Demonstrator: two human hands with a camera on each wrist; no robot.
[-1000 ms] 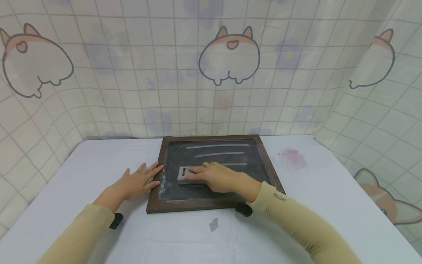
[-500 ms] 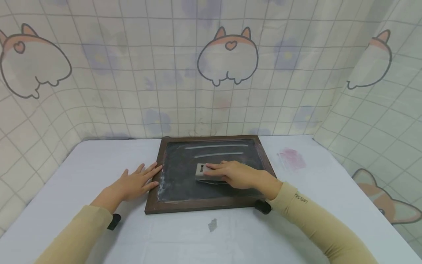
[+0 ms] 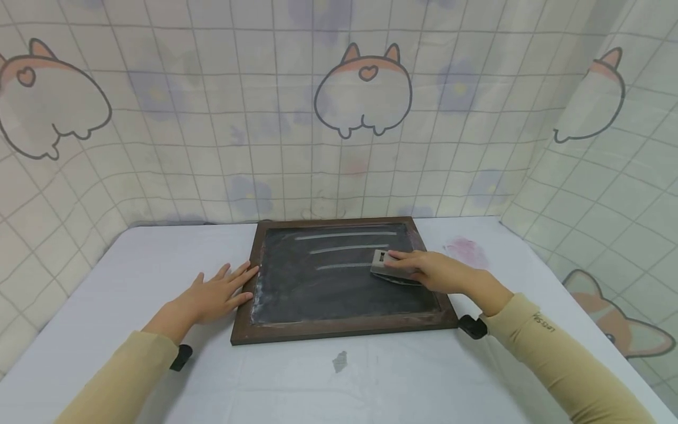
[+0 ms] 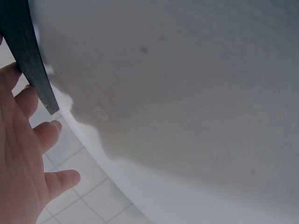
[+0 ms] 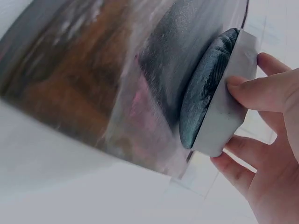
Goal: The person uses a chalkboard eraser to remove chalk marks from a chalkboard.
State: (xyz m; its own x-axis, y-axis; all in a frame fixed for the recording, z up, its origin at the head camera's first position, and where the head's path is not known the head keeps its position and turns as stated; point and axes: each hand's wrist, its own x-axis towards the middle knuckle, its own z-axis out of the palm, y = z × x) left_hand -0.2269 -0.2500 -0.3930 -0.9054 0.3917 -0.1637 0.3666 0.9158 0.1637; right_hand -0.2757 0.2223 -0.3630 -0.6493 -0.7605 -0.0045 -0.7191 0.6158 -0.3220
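A blackboard (image 3: 328,294) in a brown wooden frame lies flat on the table, with three pale chalk lines (image 3: 346,235) across its upper part. My right hand (image 3: 445,271) grips a grey chalkboard eraser (image 3: 382,265) near the board's right side. In the right wrist view, thumb and fingers hold the eraser's pale grey back (image 5: 224,107), and its dark felt pad (image 5: 205,88) faces the board. My left hand (image 3: 214,297) rests with fingers spread on the left side of the frame; the left wrist view shows those fingers at the dark frame edge (image 4: 35,65).
White cloth covers the table (image 3: 296,383). A pink smudge (image 3: 468,252) marks it right of the board, and a small grey patch (image 3: 340,361) lies in front. Behind stands a checked curtain (image 3: 296,153) with cartoon corgis.
My right hand has slid the eraser rightward across the board, from left of centre to near the right side. The lowest chalk line shows again. My left hand has stayed at the frame.
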